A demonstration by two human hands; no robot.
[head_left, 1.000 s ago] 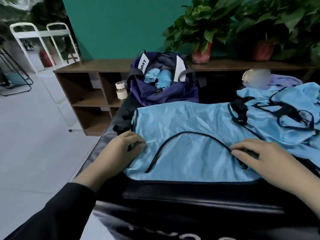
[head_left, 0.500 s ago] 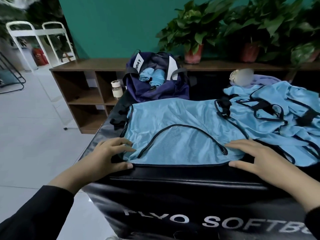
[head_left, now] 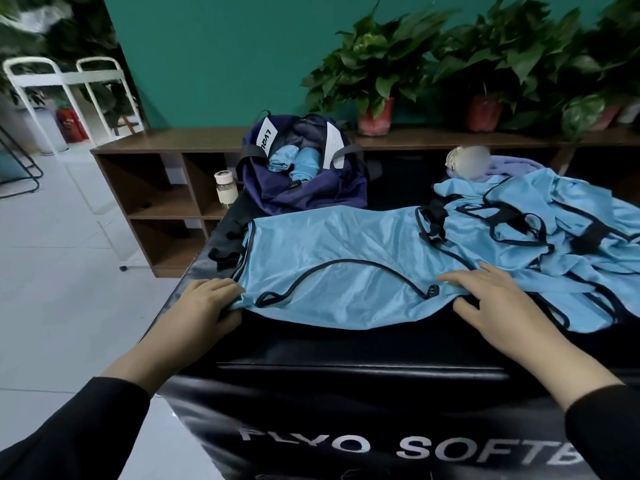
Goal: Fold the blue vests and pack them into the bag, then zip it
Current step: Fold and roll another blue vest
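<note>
A light blue vest (head_left: 346,258) is lying spread across the top of a black padded block (head_left: 346,362), its shiny mesh fabric edged with thin black piping that is tracing a curved opening across the near half. The near edge of the vest is sagging in a shallow arc between the two hands. The left hand (head_left: 204,303) is gripping the near left corner, with the fingers curling over the fabric and the thumb closing in from the near side. The right hand (head_left: 491,299) is resting on the near right part of the vest, fingers straight and slightly spread, pressing the fabric flat; the thumb is lying on the black surface just beside the cloth edge. To the right, a pile (head_left: 540,237) of further blue vests is lying crumpled, with black straps and piping looping over it and touching the right end of the spread vest. At the far side of the block, a dark blue bag (head_left: 304,188) is standing unzipped, with two folded blue vests (head_left: 294,161) showing inside its mouth. A small jar (head_left: 225,187) is standing just left of the bag. Behind, a brown shelf (head_left: 162,181) is carrying potted plants (head_left: 377,71) against a green wall.
</note>
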